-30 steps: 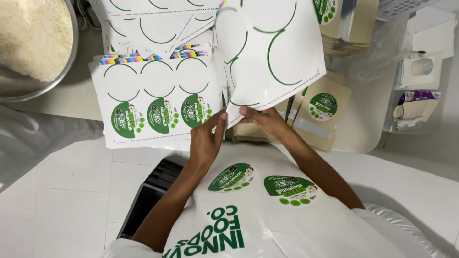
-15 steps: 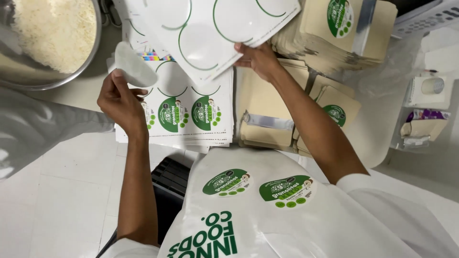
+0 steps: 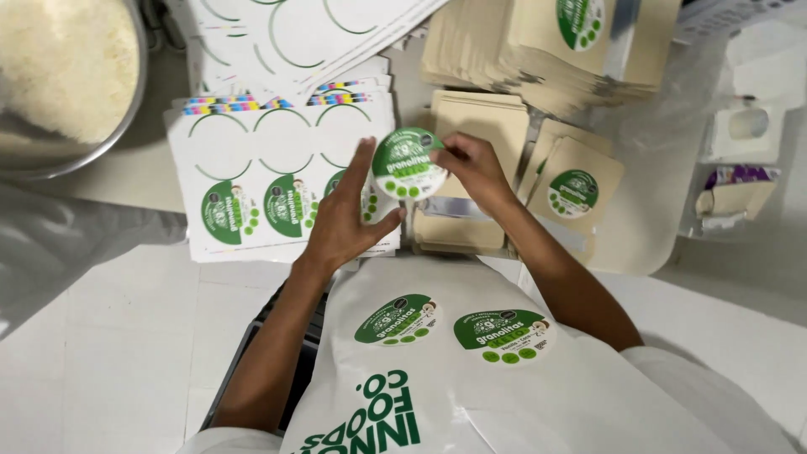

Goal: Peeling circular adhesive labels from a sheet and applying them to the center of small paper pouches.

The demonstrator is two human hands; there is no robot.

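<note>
I hold a round green-and-white sticker (image 3: pixel 408 163) up between both hands, its printed face toward me. My left hand (image 3: pixel 343 220) supports it from below and to the left, thumb under the lower edge and the fingers (image 3: pixel 363 160) stretched up along its left rim, so the sticker stays flat and does not curl onto itself. My right hand (image 3: pixel 472 168) pinches the right rim with narrow fingers, probably to keep the sticky back clear of my skin. Just left of my left hand lies the sticker sheet (image 3: pixel 282 181), with empty circles along its upper row and three green stickers in the lower row, the nearest partly hidden behind my fingers. Beyond the fingers a used backing sheet (image 3: pixel 311 34) rests tilted over the stack. Directly under and behind my right hand sit flat tan pouches (image 3: pixel 483 118), one to its right already wearing a green label (image 3: pixel 573 192); more pouches are stacked further away. Nearer to me than my hands, two stickers (image 3: pixel 450 328) sit on my white apron (image 3: pixel 471 378). Far left, a metal bowl (image 3: pixel 126 101) holds pale grated stuff, well apart, on the white worktop (image 3: pixel 126 319).
</note>
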